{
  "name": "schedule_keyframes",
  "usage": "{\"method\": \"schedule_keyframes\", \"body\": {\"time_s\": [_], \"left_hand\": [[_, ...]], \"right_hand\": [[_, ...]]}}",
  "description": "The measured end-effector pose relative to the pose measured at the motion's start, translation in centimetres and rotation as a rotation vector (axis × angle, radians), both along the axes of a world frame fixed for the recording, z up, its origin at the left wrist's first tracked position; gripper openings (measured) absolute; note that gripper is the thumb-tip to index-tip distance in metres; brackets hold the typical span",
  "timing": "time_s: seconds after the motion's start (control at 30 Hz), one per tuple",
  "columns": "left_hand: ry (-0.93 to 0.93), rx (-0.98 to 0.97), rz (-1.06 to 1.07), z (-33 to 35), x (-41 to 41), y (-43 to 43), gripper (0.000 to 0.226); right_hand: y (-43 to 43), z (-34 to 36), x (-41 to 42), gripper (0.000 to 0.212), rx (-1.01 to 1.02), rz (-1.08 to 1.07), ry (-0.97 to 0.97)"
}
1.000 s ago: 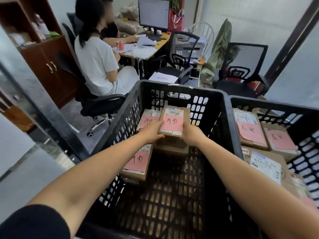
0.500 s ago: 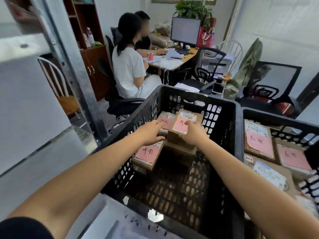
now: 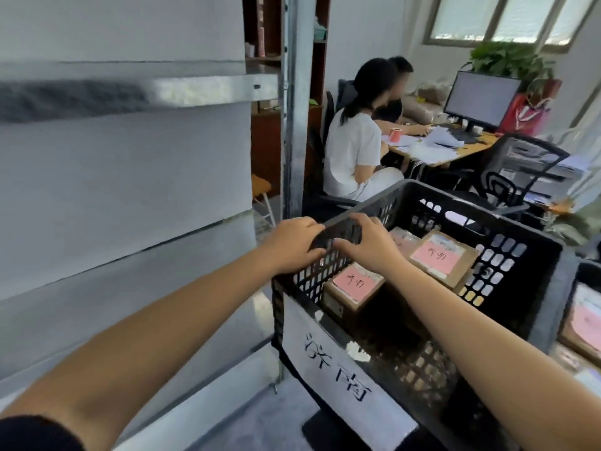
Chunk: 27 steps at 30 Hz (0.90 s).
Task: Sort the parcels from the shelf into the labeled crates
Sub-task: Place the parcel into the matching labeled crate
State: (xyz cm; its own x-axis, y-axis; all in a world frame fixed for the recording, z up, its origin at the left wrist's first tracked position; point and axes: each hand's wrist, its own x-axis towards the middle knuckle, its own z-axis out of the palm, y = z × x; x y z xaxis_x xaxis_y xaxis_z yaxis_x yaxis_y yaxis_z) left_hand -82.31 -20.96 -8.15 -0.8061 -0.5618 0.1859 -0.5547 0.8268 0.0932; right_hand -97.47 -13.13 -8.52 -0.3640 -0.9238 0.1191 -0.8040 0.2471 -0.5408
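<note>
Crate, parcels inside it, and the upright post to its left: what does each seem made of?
Crate: black moulded plastic, matte; its walls are a lattice of regular holes. Parcels: brown cardboard, dull, with pink paper labels stuck on top. Post: probably galvanised steel, given its mottled grey sheen, though painted metal is possible.

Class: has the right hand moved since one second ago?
Yes. The right hand has let go of the pink-labelled parcel and moved to the left rim of the black crate.
</note>
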Motion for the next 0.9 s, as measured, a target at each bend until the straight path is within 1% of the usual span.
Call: {"method": "schedule_keyframes", "body": {"time_s": [0.1,0.17,0.27,0.37,0.47,0.63,0.73,0.9], "left_hand": [[0.006,0.002,0.137,0.4,4.6,-0.2,0.054],[0.008,0.025,0.218,0.6,8.0,0.1,0.053],[-0.039,0.054,0.34,0.6,13.6,0.9,0.054],[-0.061,0.101,0.47,0.1,19.9,2.3,0.059],[-0.06,0.107,0.592,0.0,26.7,4.7,0.059],[-0.079,0.15,0.808,-1.7,39.8,11.6,0.061],[-0.131,0.213,0.925,-3.5,47.6,17.7,0.063],[-0.138,0.223,1.126,-4.4,58.5,26.1,0.066]], "right_hand": [[-1.1,1.7,2.8,0.067,-0.095,0.13,-0.025],[-1.7,2.5,5.3,0.068,-0.084,0.23,-0.009],[-2.5,2.8,10.0,0.072,-0.045,0.363,0.003],[-2.7,2.5,15.5,0.077,-0.023,0.49,0.004],[-2.1,2.2,21.8,0.075,-0.017,0.609,0.0],[1.6,0.4,34.2,0.072,-0.01,0.739,-0.07],[5.7,-2.0,41.7,0.07,0.041,0.814,-0.166],[10.9,-5.1,53.0,0.07,0.113,0.97,-0.222]]}}
